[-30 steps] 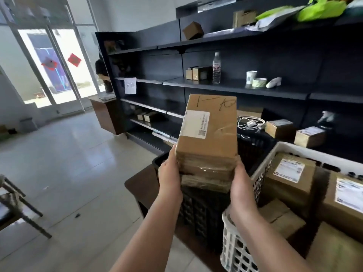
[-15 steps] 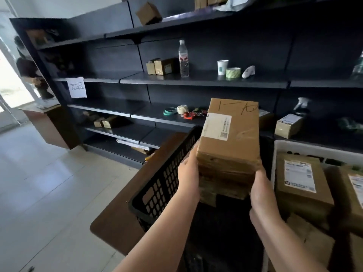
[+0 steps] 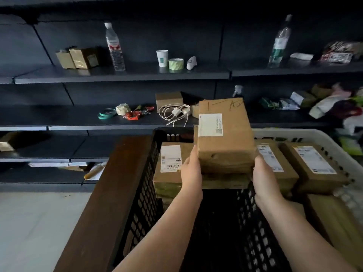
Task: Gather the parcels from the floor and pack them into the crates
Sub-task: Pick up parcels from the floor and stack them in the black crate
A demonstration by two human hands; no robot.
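Note:
I hold a stack of brown cardboard parcels between both hands, over the black crate. The top parcel has a white label and pen marks. My left hand grips the stack's left side and my right hand grips its right side. Another labelled parcel lies inside the black crate at its far left. The white crate on the right holds several labelled parcels.
Both crates stand on a dark wooden table. Behind it are black shelves with water bottles, a paper cup, tape rolls, a white cable and small boxes. Pale tiled floor lies to the left.
I have stepped closer and looked down. The parcel stack has come from in front of the crates to above the black crate's inside. Both hands keep the same hold.

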